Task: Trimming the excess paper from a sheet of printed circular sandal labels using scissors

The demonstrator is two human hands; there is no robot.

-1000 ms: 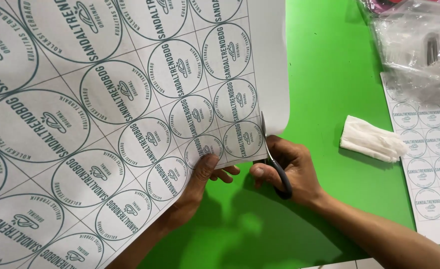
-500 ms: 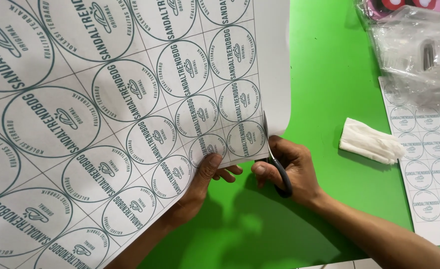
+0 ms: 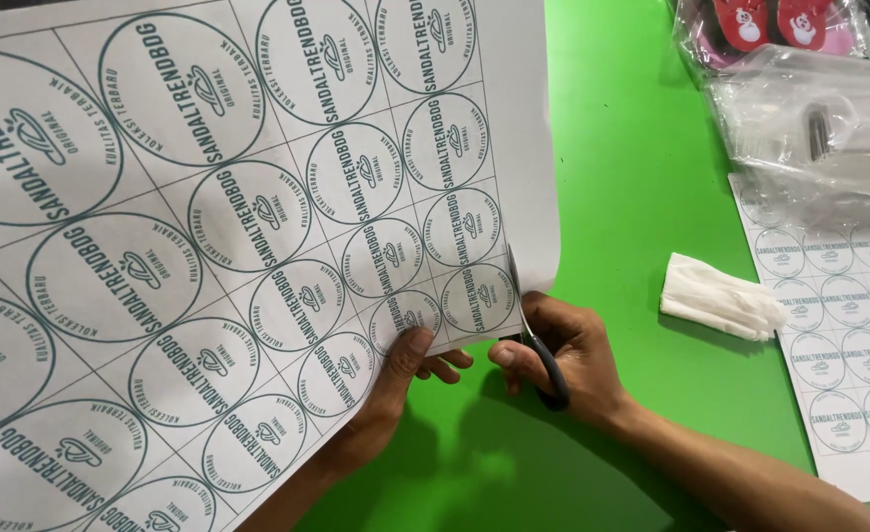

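Left hand (image 3: pixel 396 379) pinching lower edge of large white sheet (image 3: pixel 208 256) of round printed labels, right hand (image 3: pixel 563 360) gripping black-handled scissors (image 3: pixel 534 330), blades biting into sheet edge toward 12 o'clock; folded white cloth (image 3: pixel 721 298) lying at 3 o'clock on green table (image 3: pixel 632 167).

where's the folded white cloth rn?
Head view, right side: the folded white cloth lies on the green table, between the right hand and the second label sheet.
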